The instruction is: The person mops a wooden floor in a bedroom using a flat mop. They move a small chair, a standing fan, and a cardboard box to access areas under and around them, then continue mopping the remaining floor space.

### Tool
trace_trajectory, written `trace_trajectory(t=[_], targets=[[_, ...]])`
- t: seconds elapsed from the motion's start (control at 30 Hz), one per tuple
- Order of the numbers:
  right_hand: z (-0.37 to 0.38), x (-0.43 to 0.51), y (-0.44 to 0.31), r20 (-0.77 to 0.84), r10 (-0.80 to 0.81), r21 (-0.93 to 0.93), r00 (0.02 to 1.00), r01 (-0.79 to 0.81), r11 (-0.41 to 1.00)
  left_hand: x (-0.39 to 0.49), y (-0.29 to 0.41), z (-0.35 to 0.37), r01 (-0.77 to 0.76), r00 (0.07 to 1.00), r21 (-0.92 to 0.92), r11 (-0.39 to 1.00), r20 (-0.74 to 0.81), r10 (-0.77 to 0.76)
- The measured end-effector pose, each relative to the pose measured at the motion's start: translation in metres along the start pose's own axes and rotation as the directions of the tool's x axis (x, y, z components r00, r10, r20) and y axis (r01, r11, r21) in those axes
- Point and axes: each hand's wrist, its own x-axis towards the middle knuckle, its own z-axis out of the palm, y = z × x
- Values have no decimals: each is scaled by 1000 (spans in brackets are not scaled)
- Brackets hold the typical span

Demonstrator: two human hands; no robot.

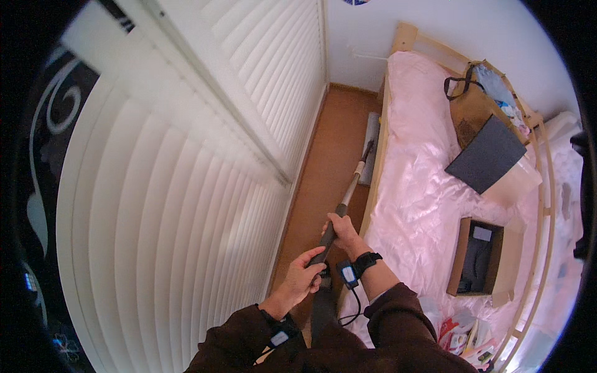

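Note:
Both of my hands grip the dark grip of a flat mop's handle. My left hand is closed round the near end of the handle. Further along it, my right hand wraps the grip with the thumb on top. The handle slants away from me to a long grey mop head, which lies on the brown floor against the side of the bed. Part of the head may be hidden under the bed's edge. Each wrist wears a strapped device with a cable.
White louvred wardrobe doors line the left of the narrow aisle. A wooden bed with a pink satin cover borders the right, bearing an open cardboard box, a dark flat panel, a brown bag and plastic bags.

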Motion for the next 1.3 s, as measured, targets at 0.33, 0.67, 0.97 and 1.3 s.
trace_trajectory(t=[0.33,0.67,0.97,1.3], targets=[[29,92,-71,-47,-34,-57,998,32,998,82,80,-11,46,997,-250,967,71,-29],[61,135,-50,-158,-97,-246,983,56,968,70,99,-22,27,995,-265,964,-86,-51],[76,132,-92,0,-127,89,992,126,988,81,130,-20,10,999,-347,938,45,5],[71,150,-50,-73,-55,-412,996,20,911,65,60,-49,40,999,-692,721,11,-45]])
